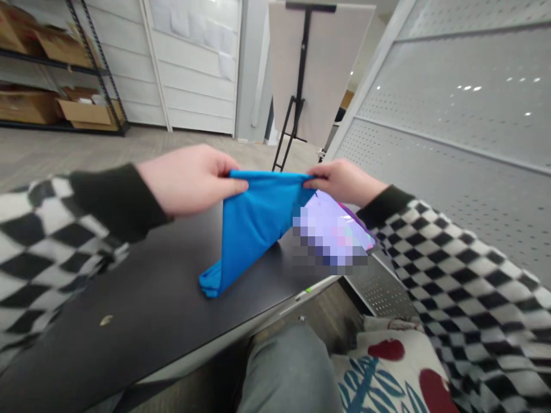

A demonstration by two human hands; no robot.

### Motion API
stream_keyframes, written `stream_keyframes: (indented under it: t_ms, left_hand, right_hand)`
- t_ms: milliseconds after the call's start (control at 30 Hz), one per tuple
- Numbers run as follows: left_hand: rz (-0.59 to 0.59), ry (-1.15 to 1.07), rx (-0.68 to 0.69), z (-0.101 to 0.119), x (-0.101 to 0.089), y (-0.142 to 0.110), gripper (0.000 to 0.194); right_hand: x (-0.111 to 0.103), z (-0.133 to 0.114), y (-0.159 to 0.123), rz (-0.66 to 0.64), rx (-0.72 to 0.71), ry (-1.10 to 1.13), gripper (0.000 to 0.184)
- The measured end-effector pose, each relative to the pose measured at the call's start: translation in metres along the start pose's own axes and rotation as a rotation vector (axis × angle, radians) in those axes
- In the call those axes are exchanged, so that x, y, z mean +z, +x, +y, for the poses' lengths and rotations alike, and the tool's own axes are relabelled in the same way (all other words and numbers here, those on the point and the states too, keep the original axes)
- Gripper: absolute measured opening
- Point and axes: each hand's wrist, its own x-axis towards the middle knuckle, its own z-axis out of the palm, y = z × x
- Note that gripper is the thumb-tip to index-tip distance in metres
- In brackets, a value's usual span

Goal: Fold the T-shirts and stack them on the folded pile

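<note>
A bright blue cloth (253, 229) hangs in a folded triangle above the black table (129, 298), with its lower corner bunched on the tabletop. My left hand (189, 180) pinches the cloth's top left corner between thumb and fingers. My right hand (344, 183) grips the top right corner at about the same height. Behind the cloth, close to my right hand, a glossy lilac packet (331, 229) lies on the table. Part of it is pixelated, and the cloth hides its left side.
My checkered sleeves (451, 269) extend along both sides. A small crumb (105, 320) lies on the table. Below its near edge are my grey trouser leg (288, 367) and a patterned cushion (387, 367). A perforated metal partition (447, 109) stands to the right.
</note>
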Motion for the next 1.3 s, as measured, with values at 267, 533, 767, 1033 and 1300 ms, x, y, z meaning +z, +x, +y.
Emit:
stream_keyframes:
  t_ms: [267,533,767,1033,1300]
  left_hand:
    - [-0.088,0.511,0.317,0.062,0.025,0.144,0.023]
    - [-0.166,0.517,0.467,0.110,0.156,0.088,0.022]
    - [-0.615,0.485,0.530,0.043,0.316,-0.067,0.028]
    - [-0.526,0.326,0.672,0.000,0.317,-0.107,0.035]
    - [-0.302,0.492,0.581,-0.062,0.191,-0.084,0.032]
  right_hand:
    - [-0.073,0.068,0.093,0.074,0.250,-0.124,0.050]
    - [-0.087,0.158,-0.029,0.381,0.436,-0.147,0.036]
    - [0.096,0.199,-0.218,0.109,0.395,0.062,0.024]
    - [0.153,0.193,-0.264,0.116,0.379,-0.111,0.046]
    - [0.137,0.108,-0.141,0.122,0.111,-0.201,0.068]
